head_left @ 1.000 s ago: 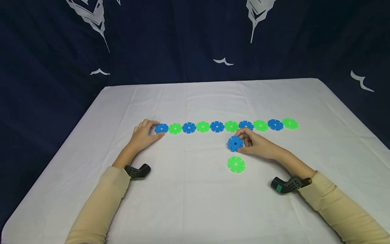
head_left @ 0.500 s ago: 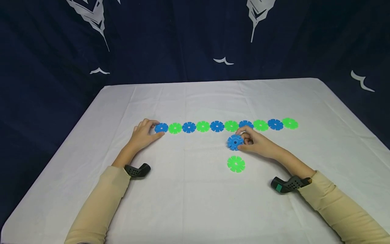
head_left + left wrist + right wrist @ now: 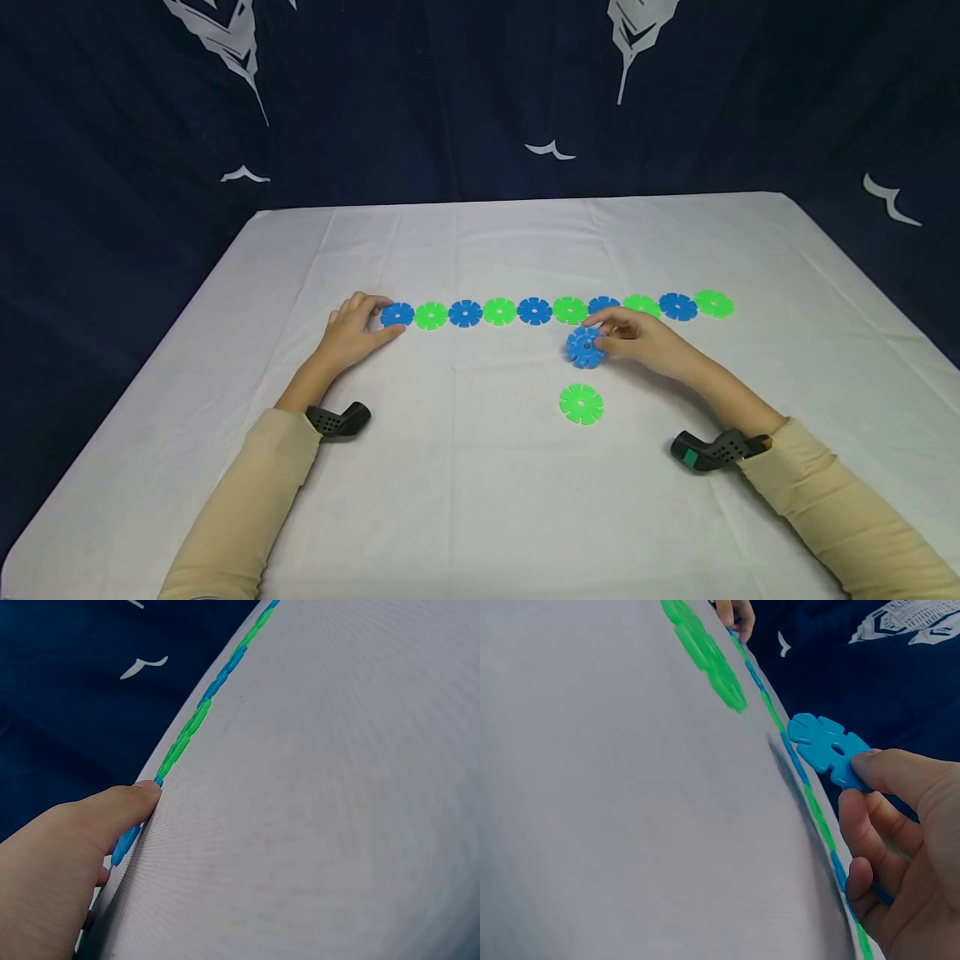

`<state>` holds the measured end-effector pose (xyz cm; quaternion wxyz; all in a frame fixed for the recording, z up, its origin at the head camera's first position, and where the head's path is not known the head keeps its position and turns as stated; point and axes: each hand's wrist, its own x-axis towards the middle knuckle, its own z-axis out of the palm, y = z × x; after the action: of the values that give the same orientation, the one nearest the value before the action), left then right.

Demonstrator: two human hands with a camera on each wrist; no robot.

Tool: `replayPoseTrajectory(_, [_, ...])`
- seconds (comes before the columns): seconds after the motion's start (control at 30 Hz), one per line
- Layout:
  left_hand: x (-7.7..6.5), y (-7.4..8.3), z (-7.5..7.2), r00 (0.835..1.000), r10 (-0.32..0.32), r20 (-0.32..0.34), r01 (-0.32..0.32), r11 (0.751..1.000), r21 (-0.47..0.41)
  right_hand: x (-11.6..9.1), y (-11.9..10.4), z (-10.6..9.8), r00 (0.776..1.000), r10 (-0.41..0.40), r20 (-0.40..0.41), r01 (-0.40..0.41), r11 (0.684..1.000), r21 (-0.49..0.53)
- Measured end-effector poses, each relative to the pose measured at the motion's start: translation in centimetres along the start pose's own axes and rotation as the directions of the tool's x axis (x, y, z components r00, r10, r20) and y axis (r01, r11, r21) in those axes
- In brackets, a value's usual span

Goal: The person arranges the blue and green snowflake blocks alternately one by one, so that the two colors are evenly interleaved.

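Note:
A row of blue and green notched plastic discs lies flat across the white-covered table. At its left end my left hand holds the leftmost blue disc by its edge, thumb in front and fingers behind. Nearer to me than the row, my right hand pinches a separate blue disc between thumb and fingers. That blue disc is lifted off the cloth and tilted in the right wrist view. Below it a single green disc lies flat. Part of the row is covered by my right fingers.
At the right end of the row are a blue disc and a green disc. White cloth covers the table. Behind it hangs a dark blue curtain with white feather and bird prints.
My right hand has shifted slightly right and away from me with the blue disc, which has turned in the fingers. The left hand stays at the row's left end.

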<state>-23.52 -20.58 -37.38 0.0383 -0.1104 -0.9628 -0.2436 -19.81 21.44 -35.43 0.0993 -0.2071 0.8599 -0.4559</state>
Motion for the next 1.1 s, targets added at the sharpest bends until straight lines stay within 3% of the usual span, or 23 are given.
replayPoseTrajectory(0.13, [0.0,0.1,0.0,1.000,-0.001,0.000,0.001,1.000,-0.006,-0.2,-0.4,-1.3,0.998,0.051,-0.043,-0.050,0.999,0.021])
replayPoseTrajectory(0.3, [0.1,0.1,0.0,1.000,0.000,-0.002,0.000,1.000,-0.008,-0.4,-0.6,-3.2,0.984,0.078,-0.158,-0.072,0.996,0.043])
replayPoseTrajectory(0.67, [0.1,0.0,0.0,1.000,-0.002,0.011,0.002,1.000,-0.003,-1.5,2.2,-7.3,0.914,0.186,-0.361,-0.103,0.966,0.239])
replayPoseTrajectory(0.77, [0.1,0.1,0.0,1.000,-0.003,0.014,0.003,1.000,-0.007,-2.1,3.1,-8.5,0.881,0.233,-0.413,-0.130,0.956,0.262])
replayPoseTrajectory(0.97, [0.1,0.0,0.1,1.000,-0.006,0.012,0.006,1.000,0.002,-3.2,5.1,-10.4,0.786,0.336,-0.518,-0.249,0.940,0.232])
replayPoseTrajectory(1.1, [0.2,0.0,0.0,1.000,-0.009,0.008,0.009,1.000,0.003,-3.7,6.3,-11.2,0.735,0.369,-0.569,-0.282,0.929,0.239])
